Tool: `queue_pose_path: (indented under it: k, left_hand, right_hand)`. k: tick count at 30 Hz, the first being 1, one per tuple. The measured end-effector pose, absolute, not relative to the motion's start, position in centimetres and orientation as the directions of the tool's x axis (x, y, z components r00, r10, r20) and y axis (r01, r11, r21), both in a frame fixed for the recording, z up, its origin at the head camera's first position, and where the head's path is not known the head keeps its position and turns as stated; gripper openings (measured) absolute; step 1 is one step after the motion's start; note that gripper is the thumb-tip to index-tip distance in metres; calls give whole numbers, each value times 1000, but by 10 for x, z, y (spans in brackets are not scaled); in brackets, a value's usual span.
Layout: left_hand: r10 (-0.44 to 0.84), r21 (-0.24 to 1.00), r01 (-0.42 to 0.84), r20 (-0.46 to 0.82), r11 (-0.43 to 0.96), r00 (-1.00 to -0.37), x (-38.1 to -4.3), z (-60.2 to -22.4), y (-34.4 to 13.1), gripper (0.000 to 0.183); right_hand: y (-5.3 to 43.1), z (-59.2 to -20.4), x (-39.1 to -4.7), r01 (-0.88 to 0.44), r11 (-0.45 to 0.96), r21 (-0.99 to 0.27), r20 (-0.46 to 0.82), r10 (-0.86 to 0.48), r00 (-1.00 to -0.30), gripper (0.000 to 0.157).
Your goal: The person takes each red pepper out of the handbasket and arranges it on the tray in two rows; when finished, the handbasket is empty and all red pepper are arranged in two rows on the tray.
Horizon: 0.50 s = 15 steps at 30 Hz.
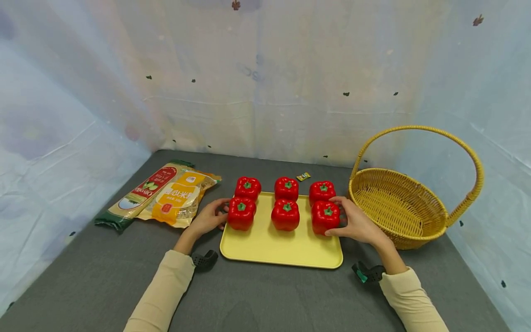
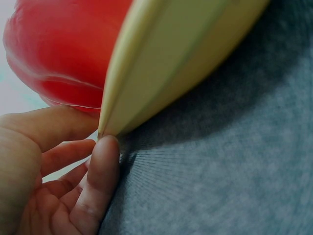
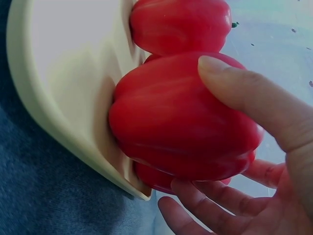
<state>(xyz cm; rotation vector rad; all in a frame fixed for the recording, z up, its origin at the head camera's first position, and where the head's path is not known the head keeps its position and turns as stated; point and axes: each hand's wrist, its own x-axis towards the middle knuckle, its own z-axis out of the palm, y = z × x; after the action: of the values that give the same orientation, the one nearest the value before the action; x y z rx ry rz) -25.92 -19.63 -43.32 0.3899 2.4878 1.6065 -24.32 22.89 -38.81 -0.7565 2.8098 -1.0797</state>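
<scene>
Six red bell peppers with green stems stand in two rows on a yellow tray [image 1: 265, 251]. My right hand [image 1: 357, 222] is around the front right bell pepper [image 1: 325, 216], thumb on its near side and fingers on its far side. In the right wrist view, this pepper [image 3: 186, 117] sits against the tray floor. At the tray's left edge, my left hand [image 1: 209, 217] is beside the front left bell pepper [image 1: 241, 213]. The left wrist view has the tray's rim [image 2: 115, 88] between its fingers [image 2: 105, 156], close by a red pepper [image 2: 63, 49].
A yellow wicker basket [image 1: 435, 210] with a tall handle stands right of the tray. Two food packages, one green and red [image 1: 145, 191] and one orange and clear [image 1: 178, 198], lie at the left. A small yellow packet [image 1: 303, 176] lies behind the tray.
</scene>
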Motion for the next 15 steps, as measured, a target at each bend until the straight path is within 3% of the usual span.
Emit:
queue_pose_path:
  k: [5,15]
  left_hand:
    - [282,910,121,5,396,-960,-272,-453,-201,52]
    - [290,908,129,9,398,-957,-271,-452,-203,52]
  right_hand:
    - [230,-388,-243,-414,618,-668,131,-451,-883,87]
    - [235,-383,-242,-418,617,-667,147,-441,-885,84]
